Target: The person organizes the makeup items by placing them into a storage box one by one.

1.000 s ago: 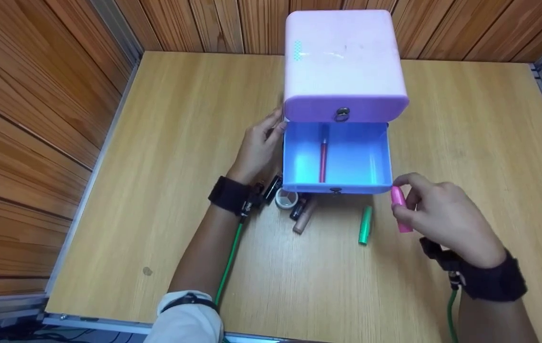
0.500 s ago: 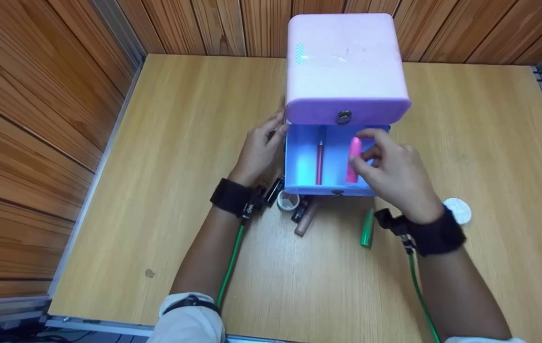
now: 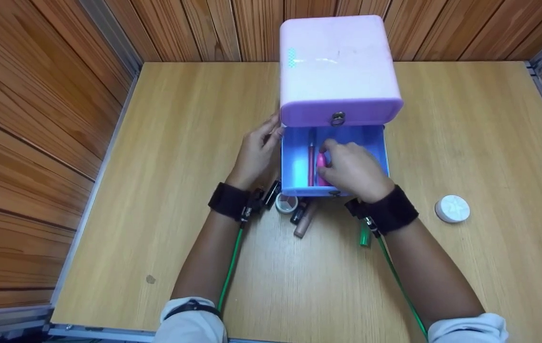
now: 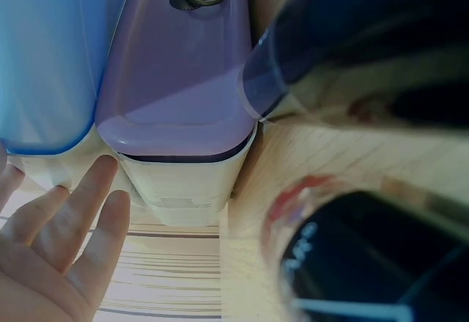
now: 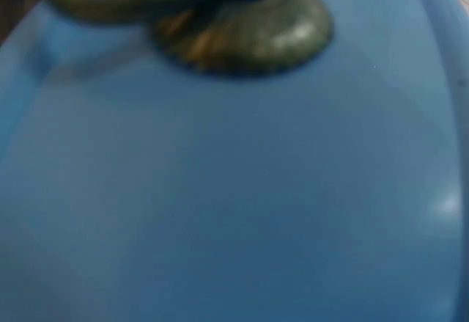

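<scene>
Pinching pink tube (image 3: 321, 160) inside blue drawer (image 3: 294, 166)

Right hand (image 3: 354, 169): thumb and finger on tube, just beside red pen (image 3: 311, 164), at its 3 o'clock. Left hand (image 3: 255, 147): fingers slightly apart, cabinet (image 3: 340, 62) 9 o'clock side. White jar (image 3: 452, 208) drawer's 4 o'clock.

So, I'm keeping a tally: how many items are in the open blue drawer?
2: a slim red stick left of centre, and a pink tube beside it, pinched by the right hand. The hand may hide more.
</scene>
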`<action>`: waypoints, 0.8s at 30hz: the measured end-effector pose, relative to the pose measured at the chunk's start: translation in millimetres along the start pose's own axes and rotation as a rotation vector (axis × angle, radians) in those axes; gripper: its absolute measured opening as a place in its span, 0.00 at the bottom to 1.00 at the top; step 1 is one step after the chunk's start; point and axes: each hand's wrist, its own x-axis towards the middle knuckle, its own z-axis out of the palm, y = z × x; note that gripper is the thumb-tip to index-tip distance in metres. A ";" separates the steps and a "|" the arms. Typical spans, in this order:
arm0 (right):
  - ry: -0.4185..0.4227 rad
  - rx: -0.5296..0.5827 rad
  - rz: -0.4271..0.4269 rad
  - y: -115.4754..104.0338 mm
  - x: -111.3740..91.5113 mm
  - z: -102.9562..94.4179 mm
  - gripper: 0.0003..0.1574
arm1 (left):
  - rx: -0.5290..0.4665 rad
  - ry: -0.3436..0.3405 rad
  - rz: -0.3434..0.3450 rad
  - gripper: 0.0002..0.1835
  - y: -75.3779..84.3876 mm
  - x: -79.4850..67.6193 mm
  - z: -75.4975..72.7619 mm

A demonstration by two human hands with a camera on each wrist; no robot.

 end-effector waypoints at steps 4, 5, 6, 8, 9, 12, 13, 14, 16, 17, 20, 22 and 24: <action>-0.059 0.020 -0.007 0.1 4.5 -0.9 0.18 | 0.005 0.002 0.006 0.26 2.1 2.2 -0.6; -0.063 0.026 -0.012 0.3 4.9 -0.9 0.16 | 0.010 0.003 0.005 0.26 2.3 2.6 -0.8; -0.063 0.031 -0.016 0.4 4.8 -1.0 0.15 | 0.015 0.004 0.002 0.26 2.3 2.8 -0.9; -0.057 0.038 -0.016 0.8 4.1 -0.8 0.14 | 0.023 0.003 -0.007 0.26 1.8 3.2 -0.9; -0.050 0.040 -0.015 1.0 3.5 -0.7 0.14 | 0.028 0.002 -0.012 0.26 1.4 3.3 -0.7; -0.038 0.056 -0.022 1.4 2.1 0.0 0.13 | 0.035 0.003 -0.009 0.25 0.3 3.8 -0.1; -0.038 0.060 -0.026 1.3 2.0 0.3 0.12 | 0.032 0.005 -0.004 0.25 0.0 3.8 -0.1; -0.038 0.062 -0.034 1.1 2.1 0.5 0.12 | 0.030 0.008 0.002 0.25 -0.2 3.9 0.0; -0.043 0.060 -0.056 0.6 3.0 1.3 0.11 | 0.028 0.012 0.015 0.25 -0.8 4.0 0.1; -0.046 0.057 -0.070 0.4 3.8 1.9 0.10 | 0.028 0.014 0.019 0.25 -1.2 4.0 0.0; -0.052 0.048 -0.095 -0.3 5.5 3.2 0.09 | 0.028 0.014 0.021 0.26 -2.1 4.2 -0.4; -0.048 0.045 -0.110 -0.4 6.4 3.9 0.08 | 0.021 0.010 0.018 0.26 -2.4 4.2 -0.8; -0.044 0.048 -0.129 -0.7 6.8 4.2 0.08 | 0.008 0.010 0.017 0.26 -2.5 4.0 -1.6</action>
